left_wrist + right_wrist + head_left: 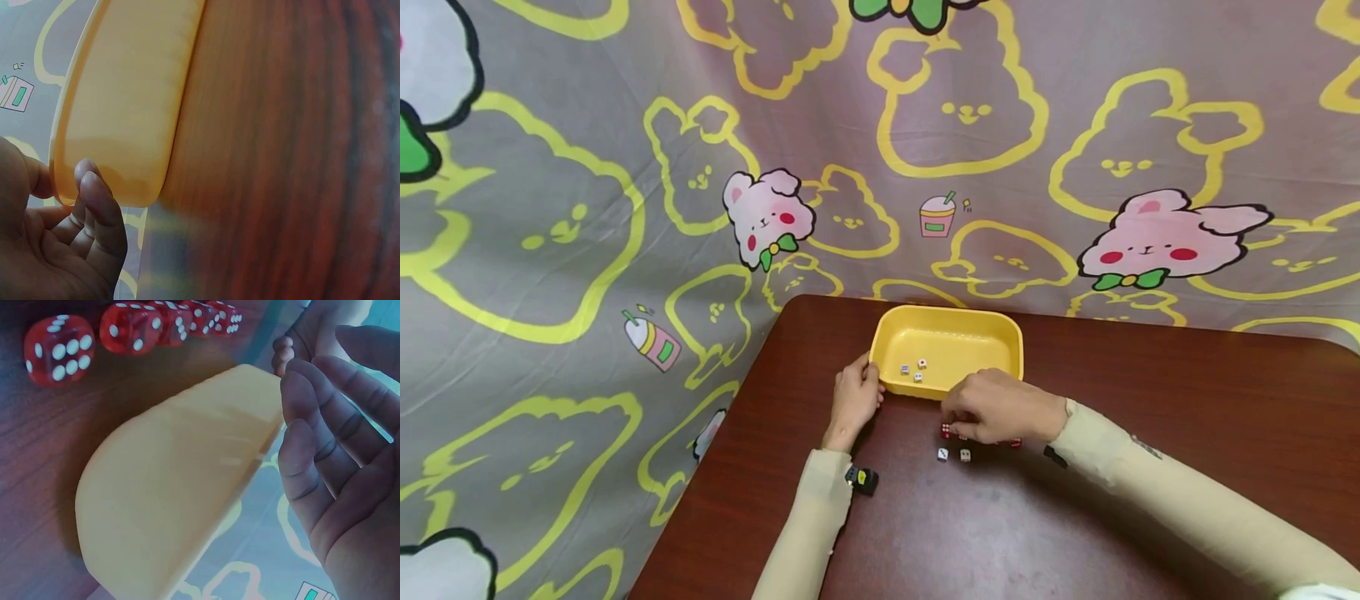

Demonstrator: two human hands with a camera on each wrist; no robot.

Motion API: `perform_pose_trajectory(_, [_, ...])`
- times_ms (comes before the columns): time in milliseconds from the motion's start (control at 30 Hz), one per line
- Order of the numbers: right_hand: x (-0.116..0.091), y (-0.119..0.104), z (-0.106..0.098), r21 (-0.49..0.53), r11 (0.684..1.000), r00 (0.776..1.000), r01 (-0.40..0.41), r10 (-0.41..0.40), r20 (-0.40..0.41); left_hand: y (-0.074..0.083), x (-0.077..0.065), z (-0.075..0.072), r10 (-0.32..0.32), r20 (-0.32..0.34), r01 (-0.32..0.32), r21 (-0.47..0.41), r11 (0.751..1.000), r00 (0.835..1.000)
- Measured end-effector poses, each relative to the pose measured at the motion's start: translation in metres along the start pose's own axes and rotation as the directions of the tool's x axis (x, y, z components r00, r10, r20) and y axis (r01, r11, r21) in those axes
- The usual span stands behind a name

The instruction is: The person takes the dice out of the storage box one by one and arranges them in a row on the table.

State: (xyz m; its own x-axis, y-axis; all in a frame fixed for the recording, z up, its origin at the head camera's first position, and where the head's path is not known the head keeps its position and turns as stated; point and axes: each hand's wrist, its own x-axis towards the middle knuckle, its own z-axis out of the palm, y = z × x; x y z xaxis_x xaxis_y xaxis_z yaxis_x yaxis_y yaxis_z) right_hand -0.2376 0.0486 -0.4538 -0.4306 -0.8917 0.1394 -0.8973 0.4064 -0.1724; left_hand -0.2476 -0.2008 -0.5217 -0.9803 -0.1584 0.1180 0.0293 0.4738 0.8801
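Though beneath the right hand (1000, 406), red dice (167, 325) partly visible

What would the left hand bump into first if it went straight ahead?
Probably the yellow tray: the left hand holds its left end, though exact depth is hard to judge.

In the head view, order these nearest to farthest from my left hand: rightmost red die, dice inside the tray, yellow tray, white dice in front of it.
1. Yellow tray: left hand at its near left corner.
2. Dice inside the tray: its left part.
3. White dice in front: farther right, nearer the camera.
4. Rightmost red die: farthest right.
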Motion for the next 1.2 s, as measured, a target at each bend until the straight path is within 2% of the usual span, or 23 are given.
perform_pose_trajectory(300, [0.004, 0.002, -0.006, -0.016, 1.0, 1.0, -0.014, 0.014, -0.001, -0.001, 0.0, 0.0, 0.013, -0.002, -0.013, 0.01, 1.0, 1.0])
perform_pose_trajectory(567, [0.008, 0.005, -0.014, -0.066, 0.998, 0.999, 0.012, -0.015, -0.048, -0.001, 0.001, 0.001, 0.007, 0.004, -0.007, 0.003, 1.0, 1.0])
perform_pose_trajectory(1200, [0.028, 0.011, -0.024, -0.028, 0.999, 0.998, 0.016, -0.018, -0.067, -0.001, 0.0, 0.0, 0.008, 0.005, -0.008, 0.005, 1.0, 1.0])
